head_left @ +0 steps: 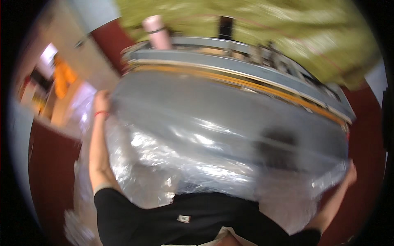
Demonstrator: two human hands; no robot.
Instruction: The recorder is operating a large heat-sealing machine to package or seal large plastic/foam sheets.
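Note:
A wide sheet of clear plastic film stretches between my two hands over a grey metal surface. At its far left edge my left hand, with a red band at the wrist, is closed on the film. Lower down on the right, my right hand grips the film's opposite edge. Both hands are slightly smeared, and their fingertips are partly hidden. The film's near part hangs in shiny wrinkles against my black shirt.
Along the far side runs a long grey machine bar with an orange strip. A pink bottle stands behind it at the left. Large yellow-green sacking rises beyond. More crumpled film hangs at the left, near an open doorway.

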